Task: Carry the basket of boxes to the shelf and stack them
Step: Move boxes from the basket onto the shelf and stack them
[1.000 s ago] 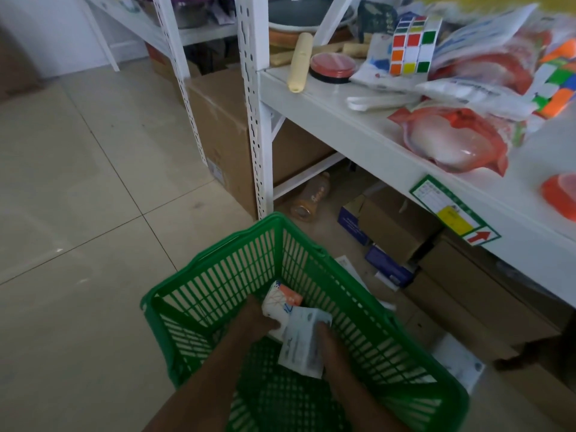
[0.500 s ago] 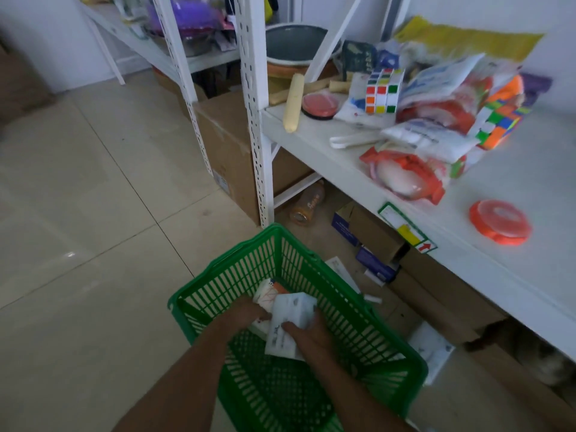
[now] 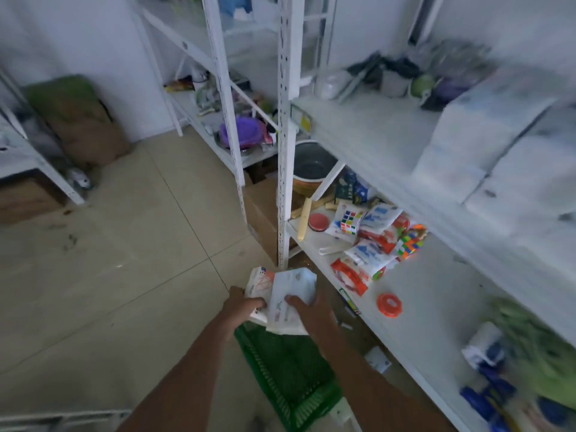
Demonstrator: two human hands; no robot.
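Both my hands hold a small bundle of boxes above the green basket (image 3: 290, 378), which stands on the floor beside the shelf. My left hand (image 3: 244, 305) grips a white box with orange print (image 3: 258, 283). My right hand (image 3: 308, 310) grips a white box with grey print (image 3: 291, 294) that lies over the first one. The boxes are lifted clear of the basket. The white metal shelf (image 3: 436, 294) runs along my right side, with a higher board (image 3: 367, 129) above it.
On the lower board lie puzzle cubes (image 3: 350, 221), snack packets (image 3: 367, 254), an orange lid (image 3: 388, 304) and a red lid (image 3: 318, 221). White boxes (image 3: 486, 135) stand stacked on the upper board, blurred. Cartons sit under the shelf. A white upright post (image 3: 285, 151) rises just ahead.
My hands have raised the two boxes up out of the basket. My view has swung upward, so the upper shelf boards now show.
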